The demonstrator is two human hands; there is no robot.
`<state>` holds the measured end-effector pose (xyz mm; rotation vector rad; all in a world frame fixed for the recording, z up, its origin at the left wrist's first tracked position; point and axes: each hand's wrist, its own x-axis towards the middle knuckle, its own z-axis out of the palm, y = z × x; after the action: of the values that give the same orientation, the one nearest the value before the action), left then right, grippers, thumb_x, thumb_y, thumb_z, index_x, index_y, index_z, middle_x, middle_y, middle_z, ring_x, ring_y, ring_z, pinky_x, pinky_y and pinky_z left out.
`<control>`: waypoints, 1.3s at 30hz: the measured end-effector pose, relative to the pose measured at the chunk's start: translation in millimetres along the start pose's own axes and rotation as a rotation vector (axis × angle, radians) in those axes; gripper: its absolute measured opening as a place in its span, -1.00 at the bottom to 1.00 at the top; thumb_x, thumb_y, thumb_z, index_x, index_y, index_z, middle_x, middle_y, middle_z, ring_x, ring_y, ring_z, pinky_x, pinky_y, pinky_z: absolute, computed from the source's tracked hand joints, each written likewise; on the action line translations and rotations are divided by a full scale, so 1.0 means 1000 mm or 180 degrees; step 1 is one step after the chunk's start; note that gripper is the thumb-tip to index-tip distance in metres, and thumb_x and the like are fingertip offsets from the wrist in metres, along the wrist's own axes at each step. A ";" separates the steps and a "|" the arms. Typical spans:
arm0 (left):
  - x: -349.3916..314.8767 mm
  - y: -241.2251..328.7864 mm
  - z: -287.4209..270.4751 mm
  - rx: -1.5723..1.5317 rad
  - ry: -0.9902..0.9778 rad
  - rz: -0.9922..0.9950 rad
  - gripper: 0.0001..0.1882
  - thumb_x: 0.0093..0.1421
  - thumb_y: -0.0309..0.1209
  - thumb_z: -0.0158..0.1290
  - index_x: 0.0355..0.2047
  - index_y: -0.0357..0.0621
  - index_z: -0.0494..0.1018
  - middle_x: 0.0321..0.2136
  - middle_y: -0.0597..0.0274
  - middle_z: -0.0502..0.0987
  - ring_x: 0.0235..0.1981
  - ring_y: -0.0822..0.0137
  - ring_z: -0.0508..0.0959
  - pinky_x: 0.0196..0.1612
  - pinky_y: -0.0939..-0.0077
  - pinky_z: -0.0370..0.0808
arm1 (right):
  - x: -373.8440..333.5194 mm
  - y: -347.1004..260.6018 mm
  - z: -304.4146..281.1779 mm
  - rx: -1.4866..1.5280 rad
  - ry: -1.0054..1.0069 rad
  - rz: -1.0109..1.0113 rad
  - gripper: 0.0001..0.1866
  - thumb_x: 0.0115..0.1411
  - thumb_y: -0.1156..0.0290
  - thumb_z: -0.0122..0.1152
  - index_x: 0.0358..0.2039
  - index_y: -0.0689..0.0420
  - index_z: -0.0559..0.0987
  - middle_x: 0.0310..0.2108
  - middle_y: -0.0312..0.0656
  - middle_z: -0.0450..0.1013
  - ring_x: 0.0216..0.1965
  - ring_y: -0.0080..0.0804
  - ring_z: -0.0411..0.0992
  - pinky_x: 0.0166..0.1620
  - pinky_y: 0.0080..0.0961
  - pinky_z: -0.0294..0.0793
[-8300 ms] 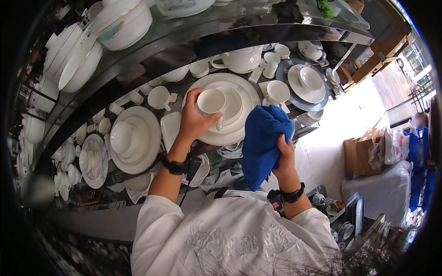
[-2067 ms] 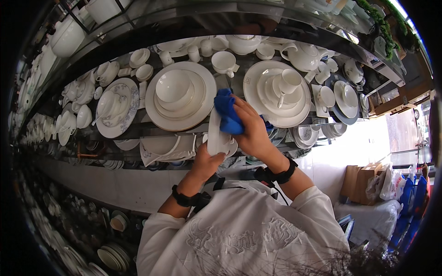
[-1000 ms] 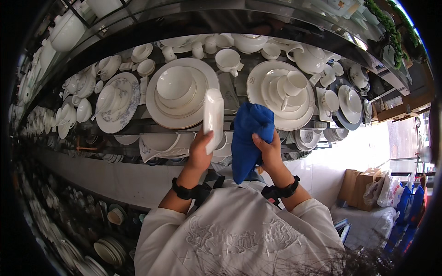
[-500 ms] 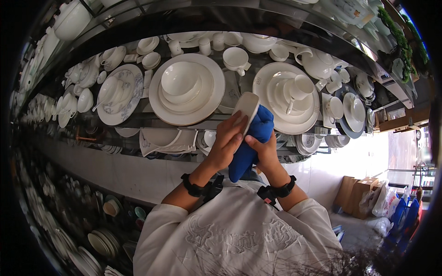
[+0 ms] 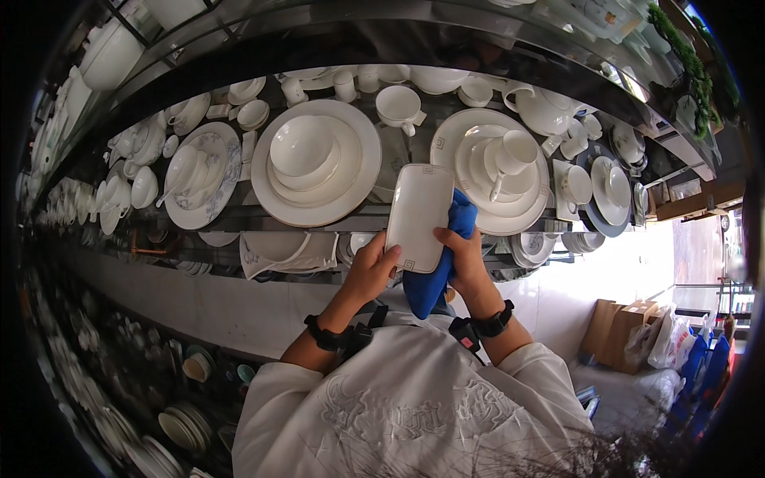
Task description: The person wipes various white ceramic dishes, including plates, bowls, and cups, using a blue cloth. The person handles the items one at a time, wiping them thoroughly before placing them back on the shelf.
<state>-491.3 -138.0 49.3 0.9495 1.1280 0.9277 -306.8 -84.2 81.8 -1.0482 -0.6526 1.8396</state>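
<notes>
A white rectangular plate with rounded corners, a thin rim line and a small square corner motif is held up before the shelf, its face toward me. My left hand grips its lower left edge, thumb on the face. On the other side, my right hand holds a blue cloth against the plate, its thumb lying over the right edge. The cloth bunches up beside the plate and hangs below it; most of my right fingers are hidden behind the cloth and plate.
Behind the plate, a glass shelf carries a stack of round plates with a bowl, another plate stack with a mug, a cup and a teapot. More crockery stands lower left. Cardboard boxes and bags stand right.
The plate has turned from a steep, edge-on tilt to facing me. The blue cloth has shifted from in front of it to its right side and behind.
</notes>
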 end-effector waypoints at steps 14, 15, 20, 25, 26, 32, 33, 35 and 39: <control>0.042 -0.005 0.002 -0.0372 0.0798 0.0057 -0.67 0.37 -0.42 -0.16 0.12 -0.12 0.30 -0.59 0.42 0.37 -0.65 0.68 0.29 -0.65 0.79 0.21 | -0.019 -0.014 -0.036 -0.0185 0.0403 -0.0204 -0.47 0.01 0.58 0.31 0.04 0.24 0.40 -0.18 -0.13 0.50 -0.19 -0.32 0.51 -0.08 -0.37 0.53; 0.045 -0.009 0.001 -0.0325 0.0831 0.0055 -0.66 0.37 -0.43 -0.16 0.13 -0.11 0.30 -0.58 0.42 0.37 -0.65 0.68 0.29 -0.65 0.79 0.21 | -0.020 -0.012 -0.040 -0.0248 0.0326 -0.0207 -0.46 0.01 0.58 0.32 0.04 0.25 0.40 -0.18 -0.14 0.50 -0.19 -0.33 0.50 -0.07 -0.38 0.52; 0.057 -0.016 0.004 -0.0199 0.0852 0.0270 -0.59 0.36 -0.45 -0.17 0.21 -0.09 0.24 -0.56 0.42 0.38 -0.64 0.67 0.31 -0.64 0.78 0.24 | -0.021 -0.006 -0.043 -0.0505 0.0101 -0.0281 -0.44 -0.01 0.58 0.34 0.04 0.25 0.41 -0.18 -0.17 0.49 -0.18 -0.39 0.47 -0.05 -0.41 0.48; 0.061 -0.011 0.008 -0.0103 0.0967 0.0172 -0.56 0.36 -0.45 -0.15 0.25 -0.07 0.20 -0.58 0.40 0.39 -0.67 0.65 0.32 -0.70 0.75 0.23 | -0.016 -0.005 -0.043 -0.0472 -0.0086 -0.0097 -0.45 -0.02 0.59 0.35 0.03 0.25 0.42 -0.15 -0.18 0.48 -0.14 -0.41 0.46 -0.03 -0.42 0.47; 0.060 -0.006 0.009 -0.0085 0.0997 0.0151 -0.56 0.36 -0.44 -0.15 0.25 -0.07 0.20 -0.60 0.39 0.39 -0.69 0.65 0.32 -0.72 0.74 0.22 | -0.014 -0.002 -0.043 -0.0468 -0.0134 -0.0055 -0.44 -0.02 0.58 0.35 0.04 0.25 0.42 -0.14 -0.19 0.48 -0.14 -0.41 0.45 -0.03 -0.42 0.46; 0.065 -0.003 0.010 0.0298 0.1174 -0.0090 -0.49 0.34 -0.42 -0.08 0.29 -0.05 0.15 -0.68 0.29 0.44 -0.81 0.56 0.30 -0.78 0.62 0.21 | -0.016 -0.008 -0.038 -0.0748 -0.0416 -0.0099 -0.36 -0.02 0.57 0.36 0.12 0.23 0.38 -0.11 -0.22 0.47 -0.12 -0.46 0.41 0.01 -0.47 0.41; 0.066 -0.003 0.012 0.0350 0.1239 -0.0105 -0.48 0.34 -0.41 -0.06 0.30 -0.05 0.14 -0.70 0.29 0.43 -0.83 0.55 0.29 -0.80 0.61 0.20 | -0.018 -0.013 -0.039 -0.0810 -0.0457 -0.0100 -0.36 -0.02 0.57 0.36 0.12 0.23 0.38 -0.11 -0.22 0.47 -0.11 -0.46 0.40 0.02 -0.46 0.40; 0.066 -0.002 0.014 0.0515 0.1274 -0.0127 -0.46 0.34 -0.40 -0.06 0.31 -0.03 0.11 -0.72 0.29 0.42 -0.84 0.53 0.28 -0.80 0.60 0.19 | -0.022 -0.022 -0.046 -0.0902 -0.0582 -0.0138 -0.36 -0.02 0.57 0.36 0.12 0.23 0.38 -0.09 -0.22 0.47 -0.09 -0.46 0.40 0.03 -0.46 0.40; 0.064 -0.002 0.017 0.0494 0.1371 -0.0032 -0.43 0.34 -0.31 -0.03 0.30 -0.13 0.08 -0.74 0.30 0.39 -0.86 0.53 0.25 -0.82 0.58 0.15 | -0.039 -0.049 -0.068 -0.0669 -0.0791 -0.0333 -0.32 -0.06 0.56 0.39 0.13 0.22 0.38 -0.06 -0.21 0.47 -0.06 -0.45 0.41 0.06 -0.46 0.38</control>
<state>-463.3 -80.3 31.2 0.8889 1.5860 1.0790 -216.7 -94.9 100.6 -0.9056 -1.0478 1.8541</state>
